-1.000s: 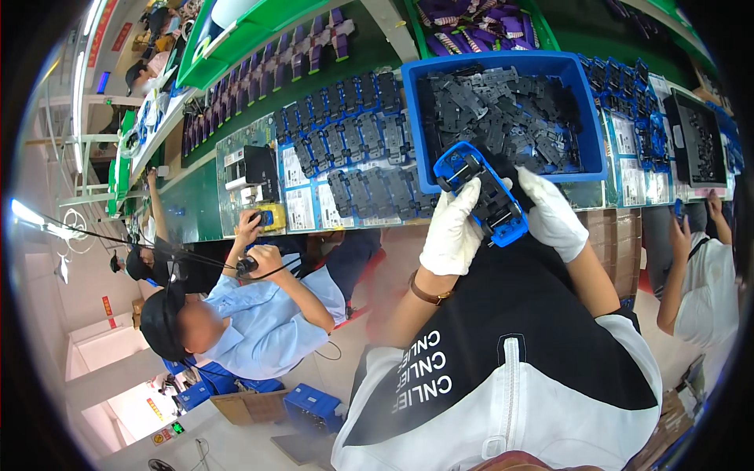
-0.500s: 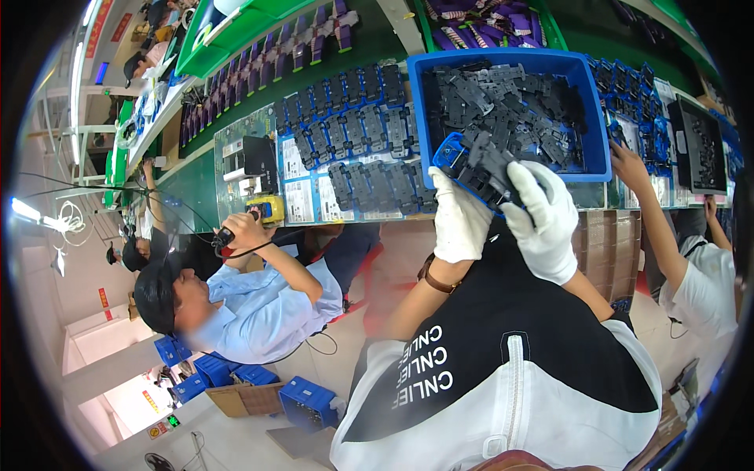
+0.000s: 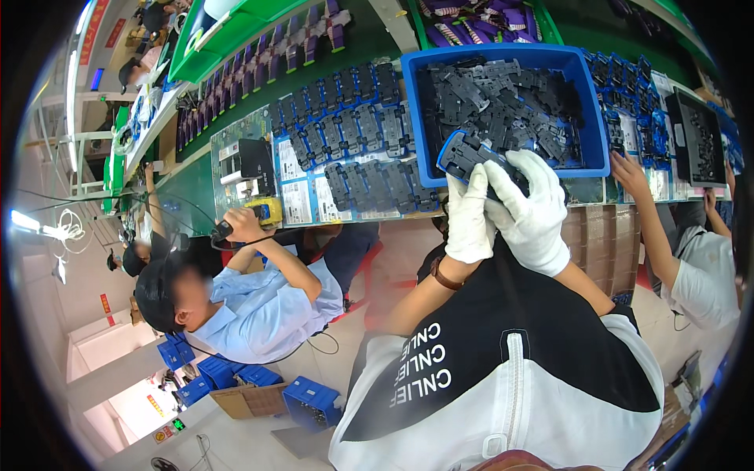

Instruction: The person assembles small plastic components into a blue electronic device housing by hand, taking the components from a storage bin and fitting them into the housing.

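In front of the near side of a blue bin [image 3: 603, 118] I hold a toy car [image 3: 465, 154], a blue body with a dark grey chassis plate over its underside. My white-gloved left hand [image 3: 470, 220] grips it from below left, fingers closed around the near side. My right hand [image 3: 534, 206], also gloved in white, is closed over its right end, the fingers pressing on the chassis. Both hands cover much of the car. Inside the bin lies a heap of loose dark grey chassis plates [image 3: 503, 98].
Left of the bin, several rows of toy cars [image 3: 357, 129] lie underside up on the bench. More blue cars [image 3: 656, 137] and a black tray [image 3: 701, 141] are at right. A co-worker in a light blue shirt [image 3: 267, 306] sits at left; another person's hand [image 3: 631, 174] reaches in at right.
The chassis plate, earlier tilted above the blue car body, now lies against it. My right hand's fingers have moved left onto it, and my two hands are closer together.
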Motion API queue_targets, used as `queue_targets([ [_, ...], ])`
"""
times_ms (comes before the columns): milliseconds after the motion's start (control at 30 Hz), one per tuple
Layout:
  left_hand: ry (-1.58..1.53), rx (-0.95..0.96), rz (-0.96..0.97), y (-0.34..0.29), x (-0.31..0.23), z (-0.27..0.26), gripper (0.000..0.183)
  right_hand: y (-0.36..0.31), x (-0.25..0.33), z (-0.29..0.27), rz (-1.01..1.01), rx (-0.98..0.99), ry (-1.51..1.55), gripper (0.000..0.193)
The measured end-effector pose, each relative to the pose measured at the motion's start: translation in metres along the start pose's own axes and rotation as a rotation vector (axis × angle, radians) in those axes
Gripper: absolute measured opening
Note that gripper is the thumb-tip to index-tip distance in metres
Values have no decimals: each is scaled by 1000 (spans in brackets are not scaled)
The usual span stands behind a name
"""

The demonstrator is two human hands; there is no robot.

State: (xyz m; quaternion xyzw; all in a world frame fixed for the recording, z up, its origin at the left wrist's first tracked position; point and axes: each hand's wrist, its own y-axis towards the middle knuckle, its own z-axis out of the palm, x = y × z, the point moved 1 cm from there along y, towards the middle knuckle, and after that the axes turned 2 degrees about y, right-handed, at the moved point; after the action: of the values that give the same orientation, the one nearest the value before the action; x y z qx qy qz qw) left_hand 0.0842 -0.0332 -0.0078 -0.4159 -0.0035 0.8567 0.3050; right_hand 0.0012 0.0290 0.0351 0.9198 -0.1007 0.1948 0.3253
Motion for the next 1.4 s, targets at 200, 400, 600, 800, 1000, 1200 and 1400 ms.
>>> queue_targets([
  [200,-179,-72,-12,2,-11,2,37,-16,-22,-5,225,-60,415,39],
  [400,-171,-45,29,1,-9,-3,39,-22,-18,1,918,375,1323,61],
  [600,-100,-4,85,-3,-9,-4,42,-29,-15,3,839,287,1288,56],
  [800,-118,19,97,-3,-7,-8,42,-39,-21,10,888,195,1314,45],
  [1000,-61,-2,148,0,-10,-11,40,-37,-18,17,914,180,1351,48],
  [1200,-52,5,131,-1,-9,-18,40,-36,-17,21,839,209,1259,50],
  [1400,53,-49,57,4,-20,-29,36,-27,-7,31,837,189,1200,49],
])
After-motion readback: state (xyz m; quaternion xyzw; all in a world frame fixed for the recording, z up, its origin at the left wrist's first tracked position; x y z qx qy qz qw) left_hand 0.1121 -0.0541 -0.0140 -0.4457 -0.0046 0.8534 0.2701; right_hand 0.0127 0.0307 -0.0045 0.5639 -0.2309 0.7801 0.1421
